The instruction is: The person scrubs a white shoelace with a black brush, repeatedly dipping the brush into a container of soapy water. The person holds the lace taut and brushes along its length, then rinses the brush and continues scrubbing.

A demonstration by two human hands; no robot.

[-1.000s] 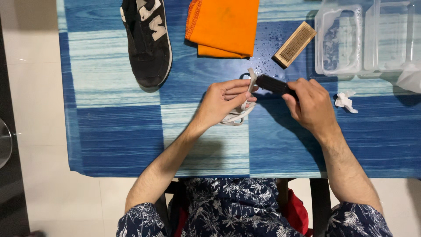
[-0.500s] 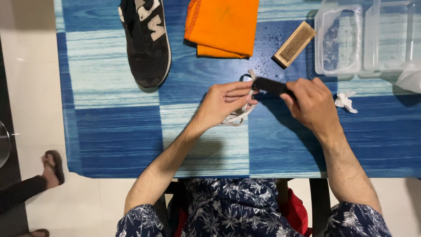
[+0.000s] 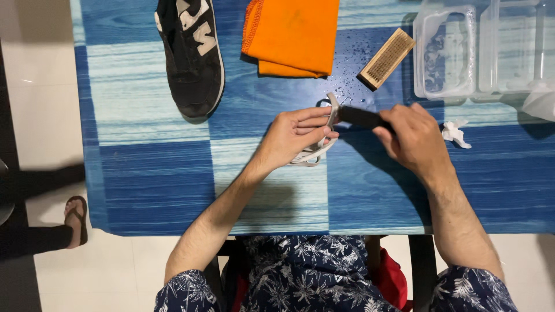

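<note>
My left hand (image 3: 293, 137) grips a white shoelace (image 3: 312, 155), bunched and looped, held just above the blue striped table (image 3: 144, 179). My right hand (image 3: 413, 138) is closed on the black handle of a small brush (image 3: 359, 117), whose head touches the lace at my left fingertips. A black sneaker with white markings (image 3: 191, 55) lies at the far left of the table, without visible laces.
A folded orange cloth (image 3: 295, 34) lies at the back centre, a wooden bristle brush (image 3: 386, 58) beside it. Clear plastic containers (image 3: 445, 52) stand at the back right, a crumpled white scrap (image 3: 455, 133) near them. Another person's sandalled foot (image 3: 75, 216) is on the floor at left.
The brush in my right hand has shifted slightly along the lace. Another person's foot has stepped into view on the floor at the left.
</note>
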